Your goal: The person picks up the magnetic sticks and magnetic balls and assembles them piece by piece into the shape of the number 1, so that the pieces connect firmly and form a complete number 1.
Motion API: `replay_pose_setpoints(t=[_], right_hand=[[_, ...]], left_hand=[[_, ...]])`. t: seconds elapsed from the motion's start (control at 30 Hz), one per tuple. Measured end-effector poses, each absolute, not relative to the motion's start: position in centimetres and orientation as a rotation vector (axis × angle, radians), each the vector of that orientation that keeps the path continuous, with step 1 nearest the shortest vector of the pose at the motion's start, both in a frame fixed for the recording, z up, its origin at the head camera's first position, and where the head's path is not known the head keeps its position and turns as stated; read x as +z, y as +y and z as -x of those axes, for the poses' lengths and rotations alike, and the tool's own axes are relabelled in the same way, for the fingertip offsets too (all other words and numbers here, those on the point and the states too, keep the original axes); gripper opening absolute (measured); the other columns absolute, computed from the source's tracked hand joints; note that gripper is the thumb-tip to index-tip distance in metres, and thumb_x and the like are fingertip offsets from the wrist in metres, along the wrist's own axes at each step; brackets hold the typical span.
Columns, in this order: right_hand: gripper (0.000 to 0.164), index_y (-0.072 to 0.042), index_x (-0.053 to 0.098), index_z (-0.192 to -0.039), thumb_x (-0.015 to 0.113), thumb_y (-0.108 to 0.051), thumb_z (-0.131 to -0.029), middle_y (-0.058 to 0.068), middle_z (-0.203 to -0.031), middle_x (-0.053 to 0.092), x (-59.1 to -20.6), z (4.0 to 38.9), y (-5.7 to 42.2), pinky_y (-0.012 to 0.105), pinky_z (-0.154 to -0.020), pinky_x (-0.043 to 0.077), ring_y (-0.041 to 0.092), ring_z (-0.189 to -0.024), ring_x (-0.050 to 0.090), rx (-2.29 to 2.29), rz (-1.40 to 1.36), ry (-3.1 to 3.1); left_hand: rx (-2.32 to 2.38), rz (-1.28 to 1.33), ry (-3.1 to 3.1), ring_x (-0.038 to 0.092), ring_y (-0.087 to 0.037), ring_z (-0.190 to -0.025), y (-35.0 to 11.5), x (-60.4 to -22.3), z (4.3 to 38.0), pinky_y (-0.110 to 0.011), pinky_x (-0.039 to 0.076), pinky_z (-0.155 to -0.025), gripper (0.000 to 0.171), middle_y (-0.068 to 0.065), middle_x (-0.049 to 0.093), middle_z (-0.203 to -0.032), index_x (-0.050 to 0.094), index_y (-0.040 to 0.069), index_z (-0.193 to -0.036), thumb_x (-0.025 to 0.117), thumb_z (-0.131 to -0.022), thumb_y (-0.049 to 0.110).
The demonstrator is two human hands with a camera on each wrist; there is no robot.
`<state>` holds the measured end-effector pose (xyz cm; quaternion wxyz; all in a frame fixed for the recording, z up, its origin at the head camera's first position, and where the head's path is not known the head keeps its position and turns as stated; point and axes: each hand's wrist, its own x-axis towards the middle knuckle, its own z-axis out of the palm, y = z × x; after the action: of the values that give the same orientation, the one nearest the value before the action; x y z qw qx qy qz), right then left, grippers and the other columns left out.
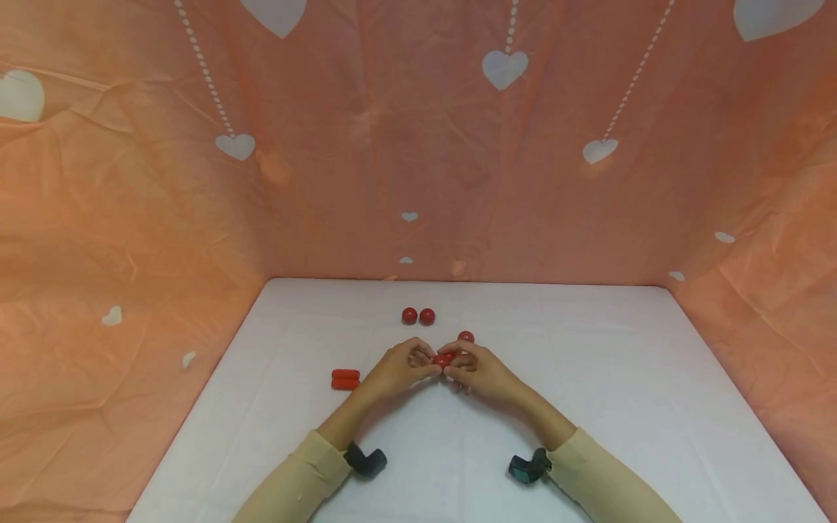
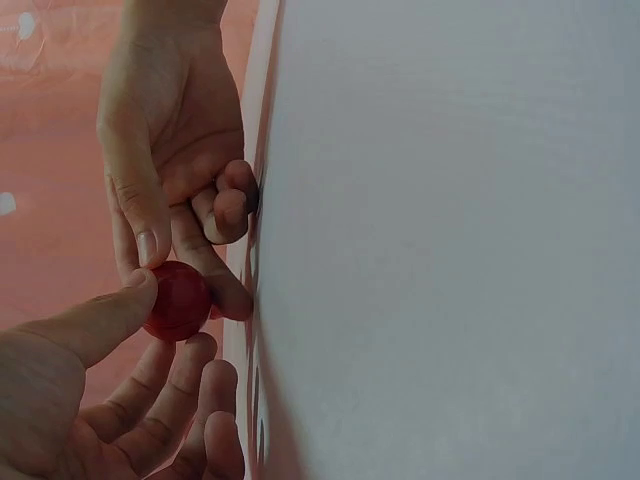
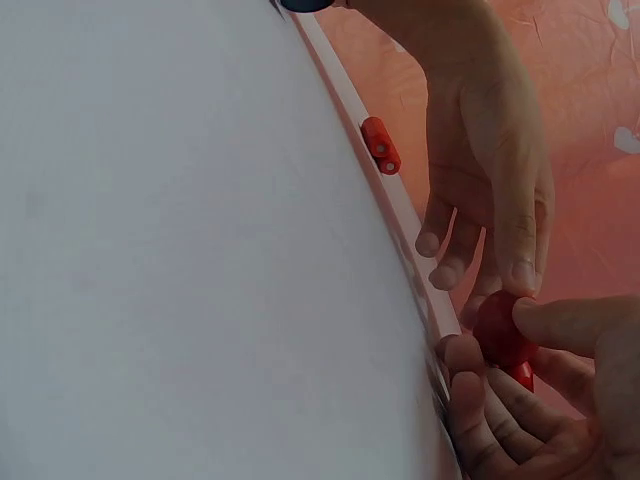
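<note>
You've got the red ball (image 1: pixel 442 362) pinched between both hands, right there over the white table (image 1: pixel 588 378); your left hand (image 1: pixel 400 368) has thumb and fingers on it from the left side, your right hand (image 1: pixel 482 372) grips it from the right, so neither is free; a bright bit of red (image 3: pixel 525 376) peeks out below the red ball in the right wrist view, maybe a stick being fitted, though your fingers hide the join and I can't tell if it's seated; so this looks like mid-assembly, by my reading; just beyond the red ball and to its right sits a lone ball (image 1: pixel 466 337), attached or loose, I can't tell; farther beyond, slightly left, a pair of balls (image 1: pixel 427 317) waits untouched; and left of the red ball, two red sticks (image 1: pixel 345 375) lie side by side, unused, so there's plausibly plenty left!
</note>
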<state>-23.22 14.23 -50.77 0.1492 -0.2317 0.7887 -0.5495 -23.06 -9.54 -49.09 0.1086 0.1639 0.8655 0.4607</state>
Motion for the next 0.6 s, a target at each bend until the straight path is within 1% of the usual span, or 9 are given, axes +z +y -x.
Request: replay_pose_setpoints(t=[0.2, 0.4, 0.6], right_hand=[[0.035, -0.004, 0.062, -0.14, 0.067, -0.006, -0.105, 0.014, -0.099, 0.076, -51.03, 23.32, 14.19, 0.027, -0.065, 0.056, 0.018, -0.077, 0.069, -1.594, 0.668, 2.239], [0.036, -0.003, 0.062, -0.141, 0.066, -0.004, -0.105, 0.017, -0.101, 0.075, -51.01, 23.13, 14.32, 0.026, -0.066, 0.057, 0.021, -0.08, 0.069, -1.596, 0.661, 2.239], [0.035, -0.005, 0.065, -0.14, 0.068, -0.008, -0.105, 0.013, -0.098, 0.074, -51.06, 23.06, 14.34, 0.026, -0.066, 0.056, 0.02, -0.08, 0.066, -1.589, 0.66, 2.271]], left_hand=[[1.346, -0.483, 2.541, 0.072, -0.017, -0.097, -9.6, -49.05, 23.01, -0.047, 0.057, -0.098, 0.028, 0.0, 0.075, -0.105, 0.067, 0.012, -0.116, 0.081, -0.098, 0.028], [1.323, -0.47, 2.547, 0.071, -0.017, -0.098, -9.76, -48.94, 22.9, -0.046, 0.058, -0.097, 0.026, 0.001, 0.075, -0.105, 0.069, 0.014, -0.117, 0.08, -0.1, 0.029], [1.303, -0.488, 2.587, 0.072, -0.022, -0.102, -10.35, -48.45, 22.64, -0.049, 0.057, -0.096, 0.021, -0.001, 0.076, -0.108, 0.07, 0.014, -0.114, 0.078, -0.1, 0.027]])
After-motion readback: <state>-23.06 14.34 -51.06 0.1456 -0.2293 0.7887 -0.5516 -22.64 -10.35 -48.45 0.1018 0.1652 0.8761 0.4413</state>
